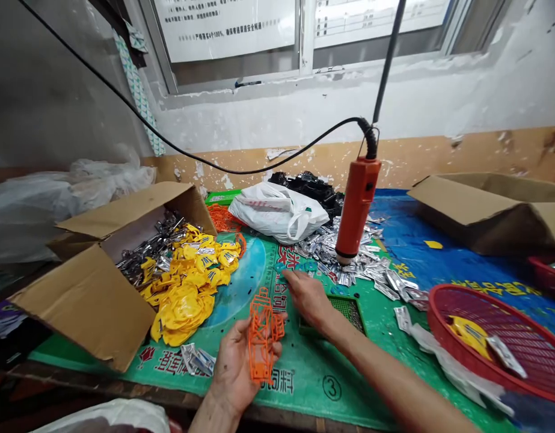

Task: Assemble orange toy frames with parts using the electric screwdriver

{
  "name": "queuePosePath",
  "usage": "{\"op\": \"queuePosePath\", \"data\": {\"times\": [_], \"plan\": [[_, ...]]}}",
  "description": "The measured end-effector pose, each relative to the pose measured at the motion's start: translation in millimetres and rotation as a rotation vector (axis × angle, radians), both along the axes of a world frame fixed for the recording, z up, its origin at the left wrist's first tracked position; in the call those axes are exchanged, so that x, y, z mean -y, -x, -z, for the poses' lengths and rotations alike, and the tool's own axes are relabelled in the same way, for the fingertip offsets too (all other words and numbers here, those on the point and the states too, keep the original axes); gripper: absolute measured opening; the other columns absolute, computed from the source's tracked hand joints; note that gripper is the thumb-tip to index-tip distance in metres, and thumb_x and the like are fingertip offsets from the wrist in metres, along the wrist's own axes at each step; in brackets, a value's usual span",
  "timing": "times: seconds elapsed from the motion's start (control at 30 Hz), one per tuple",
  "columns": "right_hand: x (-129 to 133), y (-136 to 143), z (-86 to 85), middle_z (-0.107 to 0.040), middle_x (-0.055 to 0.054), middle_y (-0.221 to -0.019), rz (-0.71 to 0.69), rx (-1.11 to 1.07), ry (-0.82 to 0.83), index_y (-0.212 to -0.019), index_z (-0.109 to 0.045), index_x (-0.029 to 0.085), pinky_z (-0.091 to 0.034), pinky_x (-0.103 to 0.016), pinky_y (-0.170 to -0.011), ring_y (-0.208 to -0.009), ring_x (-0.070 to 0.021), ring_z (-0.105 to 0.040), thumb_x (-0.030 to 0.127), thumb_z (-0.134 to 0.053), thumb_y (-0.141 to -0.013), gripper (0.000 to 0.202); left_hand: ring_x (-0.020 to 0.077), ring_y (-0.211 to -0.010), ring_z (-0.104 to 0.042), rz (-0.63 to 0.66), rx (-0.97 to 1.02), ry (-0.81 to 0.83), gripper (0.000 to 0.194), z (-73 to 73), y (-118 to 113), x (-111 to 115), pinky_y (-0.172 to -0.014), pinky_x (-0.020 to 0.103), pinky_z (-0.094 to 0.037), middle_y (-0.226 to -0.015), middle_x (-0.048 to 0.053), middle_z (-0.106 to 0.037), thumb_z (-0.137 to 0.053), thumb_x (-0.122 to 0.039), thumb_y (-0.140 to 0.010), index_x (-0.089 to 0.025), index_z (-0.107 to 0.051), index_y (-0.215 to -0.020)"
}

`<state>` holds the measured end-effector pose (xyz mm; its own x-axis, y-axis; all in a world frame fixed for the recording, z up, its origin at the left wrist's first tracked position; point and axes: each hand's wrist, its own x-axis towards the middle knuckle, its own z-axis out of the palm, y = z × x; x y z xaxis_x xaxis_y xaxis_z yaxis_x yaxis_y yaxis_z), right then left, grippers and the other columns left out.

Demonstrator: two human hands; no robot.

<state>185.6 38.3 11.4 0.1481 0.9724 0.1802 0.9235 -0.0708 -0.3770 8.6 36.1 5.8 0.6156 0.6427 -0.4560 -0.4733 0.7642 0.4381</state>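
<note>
An orange plastic frame-like part rests upright in my left hand, whose fingers curl round its side near the table's front edge. My right hand reaches over the green mat, its fingers together at small teal pieces; whether it grips one is unclear. Under my right wrist lies a green tray of tiny dark parts. The red-orange electric screwdriver hangs from a cable above a pile of small silver packets. Yellow parts are heaped left of my hands.
An open cardboard box with dark metal parts stands at the left. Behind the mat lies a white plastic bag. A red basket is at the right, with another cardboard box behind it.
</note>
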Motion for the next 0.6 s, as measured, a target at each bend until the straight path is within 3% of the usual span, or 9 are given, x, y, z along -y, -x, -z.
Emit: {"op": "queuePosePath", "data": {"times": [0.1,0.2,0.3,0.37,0.47,0.53,0.6], "plan": [[33,12,-3.0,-0.065,-0.007,-0.117,-0.041,-0.149,-0.062,-0.131,-0.047,0.019,-0.048,-0.027,-0.087,-0.105,-0.0155,-0.062,0.015,-0.04,-0.092,0.04,0.0193,-0.062,-0.065,-0.032,-0.023,0.013,0.019,-0.8,2,5,-0.053,0.028,-0.05,-0.081,0.012,-0.071,-0.056,-0.019,-0.076,-0.011,-0.065,-0.091],[71,17,-5.0,-0.073,0.0,-0.098,-0.121,-0.313,-0.017,-0.12,-0.057,0.022,-0.05,-0.02,-0.074,-0.086,-0.0122,-0.068,0.012,-0.045,-0.087,0.037,0.0192,-0.066,-0.066,-0.057,-0.038,0.001,0.029,-4.4,7,9,-0.055,0.027,-0.051,-0.082,0.011,-0.072,-0.063,-0.013,-0.071,-0.012,-0.064,-0.1],[100,13,-6.8,-0.074,0.0,-0.098,-0.186,-0.471,0.138,-0.105,-0.067,0.025,-0.048,-0.023,-0.077,-0.092,-0.0166,-0.068,0.009,-0.048,-0.08,0.035,0.0201,-0.07,-0.068,-0.096,-0.125,0.015,0.026,-7.9,10,10,-0.063,0.032,-0.056,-0.083,0.01,-0.072,-0.063,-0.008,-0.07,-0.013,-0.064,-0.095],[111,9,-6.6,-0.074,-0.002,-0.094,-0.179,-0.424,0.238,-0.097,-0.07,0.025,-0.046,-0.023,-0.075,-0.09,-0.0181,-0.068,0.008,-0.047,-0.079,0.034,0.0194,-0.066,-0.068,-0.147,-0.22,0.034,0.014,-7.9,6,12,-0.065,0.035,-0.057,-0.074,0.007,-0.07,-0.061,-0.006,-0.072,-0.014,-0.063,-0.084],[116,6,-0.4,-0.07,-0.006,-0.089,-0.07,-0.235,0.319,-0.09,-0.07,0.022,-0.045,-0.024,-0.07,-0.083,-0.0188,-0.067,0.006,-0.043,-0.079,0.033,0.0146,-0.05,-0.061,-0.175,-0.31,0.065,0.007,-3.3,-4,18,-0.051,0.029,-0.054,-0.059,0.0,-0.064,-0.063,-0.011,-0.077,-0.016,-0.059,-0.075],[115,8,7.5,-0.067,-0.012,-0.098,0.018,-0.151,0.335,-0.095,-0.069,0.019,-0.045,-0.027,-0.072,-0.086,-0.0207,-0.066,0.001,-0.04,-0.078,0.038,0.0123,-0.043,-0.057,-0.144,-0.321,0.056,0.007,1.3,-11,24,-0.042,0.024,-0.049,-0.057,-0.002,-0.061,-0.066,-0.017,-0.079,-0.016,-0.06,-0.076],[115,12,15.7,-0.062,-0.016,-0.109,0.076,-0.115,0.324,-0.104,-0.066,0.018,-0.046,-0.031,-0.079,-0.096,-0.0236,-0.064,-0.001,-0.039,-0.078,0.042,0.0123,-0.045,-0.058,-0.115,-0.295,-0.006,0.006,5.2,-16,29,-0.043,0.023,-0.049,-0.062,-0.001,-0.065,-0.067,-0.02,-0.079,-0.016,-0.062,-0.08]]}}
